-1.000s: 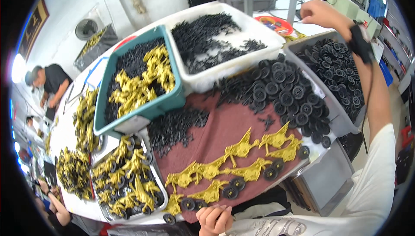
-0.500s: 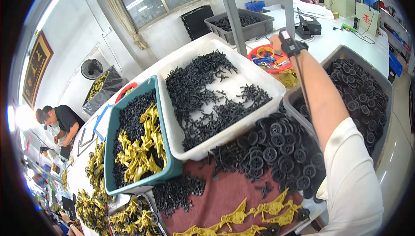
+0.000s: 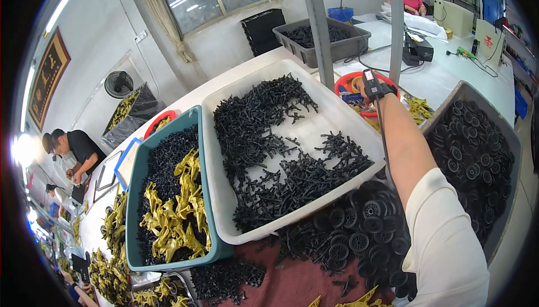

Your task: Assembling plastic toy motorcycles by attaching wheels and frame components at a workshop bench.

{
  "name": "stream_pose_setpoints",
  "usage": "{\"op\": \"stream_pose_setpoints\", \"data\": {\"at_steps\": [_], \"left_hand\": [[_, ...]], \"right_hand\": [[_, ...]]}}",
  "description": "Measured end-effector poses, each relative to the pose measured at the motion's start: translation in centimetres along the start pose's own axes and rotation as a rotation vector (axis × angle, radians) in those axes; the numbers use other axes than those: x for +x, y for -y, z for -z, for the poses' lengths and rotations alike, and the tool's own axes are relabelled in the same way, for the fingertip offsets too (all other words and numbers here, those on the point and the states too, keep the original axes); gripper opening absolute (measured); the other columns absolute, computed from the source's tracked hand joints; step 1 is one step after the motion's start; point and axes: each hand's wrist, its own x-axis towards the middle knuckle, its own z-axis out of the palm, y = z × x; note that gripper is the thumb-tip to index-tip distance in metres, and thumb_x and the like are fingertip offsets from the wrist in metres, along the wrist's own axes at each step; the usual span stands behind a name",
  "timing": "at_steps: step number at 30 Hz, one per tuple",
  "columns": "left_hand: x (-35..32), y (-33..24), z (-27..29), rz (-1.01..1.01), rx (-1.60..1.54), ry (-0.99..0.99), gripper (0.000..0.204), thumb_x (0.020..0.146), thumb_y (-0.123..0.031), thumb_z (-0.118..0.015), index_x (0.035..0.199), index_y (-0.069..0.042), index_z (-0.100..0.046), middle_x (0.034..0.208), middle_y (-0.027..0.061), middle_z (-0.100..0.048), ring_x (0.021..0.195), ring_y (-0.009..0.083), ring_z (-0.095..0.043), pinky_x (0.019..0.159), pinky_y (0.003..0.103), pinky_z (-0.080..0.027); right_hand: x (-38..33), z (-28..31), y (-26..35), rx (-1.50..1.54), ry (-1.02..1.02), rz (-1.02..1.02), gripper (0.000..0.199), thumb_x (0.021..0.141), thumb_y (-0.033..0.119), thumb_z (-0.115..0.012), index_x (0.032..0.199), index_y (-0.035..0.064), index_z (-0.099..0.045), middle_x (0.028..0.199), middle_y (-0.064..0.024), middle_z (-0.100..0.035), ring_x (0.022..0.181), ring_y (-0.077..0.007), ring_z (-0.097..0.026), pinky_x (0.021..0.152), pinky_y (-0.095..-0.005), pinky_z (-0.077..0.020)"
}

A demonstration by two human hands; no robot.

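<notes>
My right arm stretches far forward, and my right hand [image 3: 362, 87] is down in a round red basket [image 3: 351, 75] holding small tools and odds and ends. A black device strapped on the wrist [image 3: 373, 84] covers much of that hand, so its fingers are hidden. Yellow plastic parts [image 3: 419, 108] lie just right of the basket. Left of the forearm stands a white tray [image 3: 292, 224] with small black plastic parts [image 3: 255, 116]. Below the forearm, black spoked wheels [image 3: 359, 242] are heaped on a dark red cloth [image 3: 275, 284]. My left hand is out of the picture.
A teal bin [image 3: 132, 217] holds black parts and yellow figures. A grey bin of wheels [image 3: 508, 133] stands right of my arm. Metal posts [image 3: 397, 26] rise by the basket. A grey tub [image 3: 306, 53] sits behind. Other people work at far left and far right.
My right hand has moved from the red basket's far edge down into it, covering a yellow ring seen there before. The view has tilted up, so the yellow parts on the cloth are mostly cut off.
</notes>
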Motion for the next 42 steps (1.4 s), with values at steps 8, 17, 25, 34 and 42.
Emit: {"op": "stream_pose_setpoints", "data": {"at_steps": [8,17,25,34,42], "left_hand": [[0.0,0.1,0.5,-0.004,0.018,0.039,0.014,0.084,-0.011,-0.067,0.097,-0.01,-0.064,0.094,0.01,-0.061,0.084,0.0277,-0.056,0.078,0.042,-0.041],[0.2,0.6,1.1,-0.014,0.055,0.024,0.014,0.084,-0.012,-0.066,0.098,-0.01,-0.063,0.095,0.0103,-0.061,0.085,0.028,-0.056,0.079,0.042,-0.041],[0.3,1.3,3.4,-0.012,0.123,0.044,0.015,0.084,-0.012,-0.066,0.098,-0.01,-0.063,0.096,0.0105,-0.061,0.086,0.0282,-0.056,0.08,0.042,-0.04],[0.5,1.4,6.5,-0.025,0.086,0.036,0.015,0.085,-0.013,-0.066,0.099,-0.01,-0.063,0.097,0.0108,-0.06,0.087,0.0285,-0.056,0.08,0.042,-0.04],[-2.1,-1.3,11.6,0.034,0.033,0.056,0.015,0.085,-0.013,-0.065,0.1,-0.01,-0.063,0.098,0.011,-0.06,0.088,0.0288,-0.056,0.081,0.043,-0.04]], "right_hand": [[0.1,-0.1,-0.9,0.013,-0.007,-0.027,0.039,0.067,0.016,-0.072,0.103,0.0026,-0.07,0.102,-0.0208,-0.069,0.097,-0.0346,-0.067,0.082,-0.0429,-0.0541],[-1.4,1.9,2.4,0.022,-0.075,-0.046,0.039,0.067,0.016,-0.072,0.103,0.0015,-0.069,0.103,-0.0218,-0.069,0.098,-0.0352,-0.066,0.083,-0.0434,-0.054],[-2.4,2.1,1.2,0.061,-0.108,-0.036,0.039,0.067,0.016,-0.071,0.103,0.0005,-0.069,0.103,-0.0227,-0.068,0.099,-0.0357,-0.066,0.083,-0.0438,-0.0539],[-3.1,8.0,-2.5,0.071,-0.216,-0.076,0.04,0.066,0.017,-0.072,0.099,-0.0045,-0.067,0.102,-0.0273,-0.067,0.1,-0.0383,-0.065,0.084,-0.0452,-0.0533],[-9.1,18.6,-5.8,0.09,-0.451,0.273,0.034,0.073,0.017,-0.071,0.105,0.0056,-0.066,0.085,-0.0167,-0.068,0.082,-0.0347,-0.066,0.073,-0.0436,-0.0516]]}}
